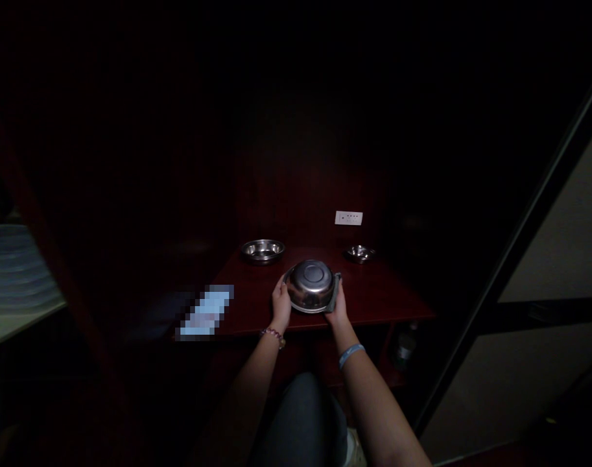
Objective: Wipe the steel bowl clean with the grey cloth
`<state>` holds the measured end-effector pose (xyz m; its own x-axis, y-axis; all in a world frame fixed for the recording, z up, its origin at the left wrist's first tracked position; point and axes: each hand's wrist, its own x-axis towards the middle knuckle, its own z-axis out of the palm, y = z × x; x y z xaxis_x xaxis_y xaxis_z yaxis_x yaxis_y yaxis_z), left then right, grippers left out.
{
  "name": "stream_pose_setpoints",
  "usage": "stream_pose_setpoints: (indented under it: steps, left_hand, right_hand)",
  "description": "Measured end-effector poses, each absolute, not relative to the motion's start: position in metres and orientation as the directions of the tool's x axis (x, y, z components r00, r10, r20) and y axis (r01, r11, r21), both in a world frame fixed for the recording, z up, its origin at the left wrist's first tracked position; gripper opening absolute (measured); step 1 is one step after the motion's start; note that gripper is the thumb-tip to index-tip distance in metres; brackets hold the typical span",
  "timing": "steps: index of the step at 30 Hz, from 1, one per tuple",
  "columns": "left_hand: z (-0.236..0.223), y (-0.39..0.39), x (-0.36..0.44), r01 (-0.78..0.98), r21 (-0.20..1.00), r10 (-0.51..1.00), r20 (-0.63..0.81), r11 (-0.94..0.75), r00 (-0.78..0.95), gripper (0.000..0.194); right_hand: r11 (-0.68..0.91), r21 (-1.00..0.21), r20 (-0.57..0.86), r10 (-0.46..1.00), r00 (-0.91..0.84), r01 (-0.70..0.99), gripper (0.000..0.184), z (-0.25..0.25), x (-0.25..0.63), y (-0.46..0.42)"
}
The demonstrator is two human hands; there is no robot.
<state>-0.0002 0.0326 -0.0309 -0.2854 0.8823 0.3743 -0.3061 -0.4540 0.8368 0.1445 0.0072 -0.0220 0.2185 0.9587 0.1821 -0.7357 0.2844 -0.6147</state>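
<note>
So there's this dim reddish-brown nook, and the person has a shiny metal bowl [309, 285] between both hands, bottom side up, right over the near-middle part of the bench [388, 295]. Can't tell from here if the rim touches the wood or sits just above it. The left hand [281, 303] is partly closed on the bowl's left side, fingers wrapped along the edge. The right hand [339, 303] is curled in at the other side, with a grey cloth [334, 293] gripped between it and the metal. Beaded bracelet [273, 335] on the left wrist, light blue wristband [351, 355] on the right forearm near the wrist (kinda nice splash of colour in all that gloom, honestly). Far left on the bench there's a wide metal dish [263, 251], open side up, and far right a smaller metal dish [360, 253], with a white socket panel [349, 218] on the back wall above it. A pixelated bright patch [205, 314] covers something by the bench's near left edge. Under the bench on the right stands a bottle [405, 347], pretty murky, and way over left a pile of plates [18, 267] rests on a pale shelf [18, 320].
</note>
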Motion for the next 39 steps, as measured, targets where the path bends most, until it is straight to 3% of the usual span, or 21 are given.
stream_pose_setpoints:
  steps: [14, 21, 30, 39]
  left_hand:
    - [-0.0304, 0.0331, 0.0001, -0.348, 0.842, 0.899, 0.315, -0.413, -0.306, 0.036]
    - [-0.0339, 0.0333, 0.0011, -0.265, 0.890, 0.914, 0.299, -0.371, -0.275, 0.030]
    - [-0.0327, 0.0322, 0.0019, -0.252, 0.872, 0.898, 0.357, -0.420, -0.258, 0.028]
    - [-0.0247, 0.0295, -0.0021, -0.361, 0.860, 0.923, 0.276, -0.361, -0.266, 0.034]
  right_hand:
    - [0.230, -0.589, 0.154, 0.973, 0.173, -0.775, 0.044, -0.0196, 0.1449, 0.0062]
    - [0.308, -0.523, 0.083, 0.946, 0.313, -0.794, 0.050, -0.0185, 0.1448, 0.0062]
    - [0.288, -0.555, 0.089, 0.953, 0.289, -0.780, 0.051, -0.0162, 0.1448, 0.0052]
    - [0.274, -0.607, 0.140, 0.961, 0.239, -0.745, 0.047, -0.0117, 0.1438, 0.0002]
